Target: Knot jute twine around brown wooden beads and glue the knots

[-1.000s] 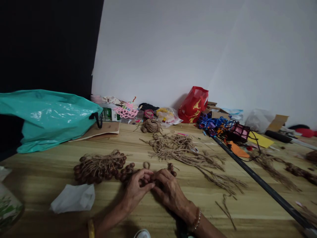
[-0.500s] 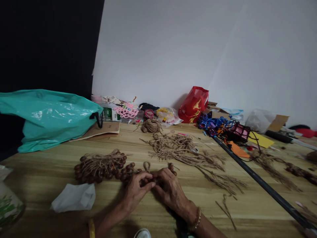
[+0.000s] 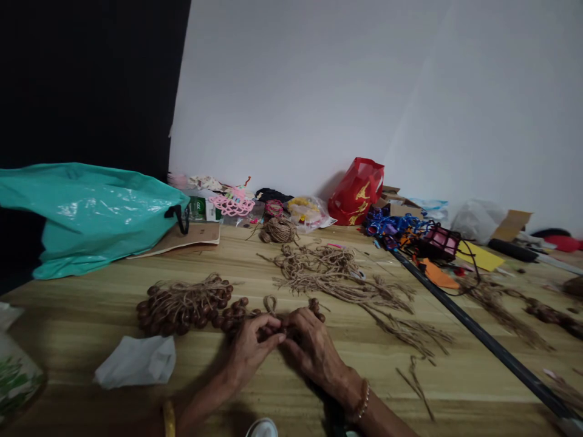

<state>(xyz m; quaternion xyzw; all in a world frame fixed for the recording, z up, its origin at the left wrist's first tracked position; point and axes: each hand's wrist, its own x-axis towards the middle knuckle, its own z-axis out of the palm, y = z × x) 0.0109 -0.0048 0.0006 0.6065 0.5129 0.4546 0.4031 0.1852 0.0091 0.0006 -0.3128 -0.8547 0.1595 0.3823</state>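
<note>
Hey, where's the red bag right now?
In the head view, the red bag stands right of centre at the back of the table, against the pale wall, just left of the blue cords.

Left hand [image 3: 255,345] bare, gold-coloured bangle [image 3: 169,419] at wrist; right hand [image 3: 315,347] bare, pale beaded bracelet [image 3: 364,400] at wrist.

The wooden bench [image 3: 218,388] holds a big heap of brown string [image 3: 323,270] and a bunch of brown beads [image 3: 182,306]. A crumpled white paper [image 3: 136,362] lies near the beads. At the back stands a red bag [image 3: 356,193], just beside some blue ribbons [image 3: 387,224].
</note>
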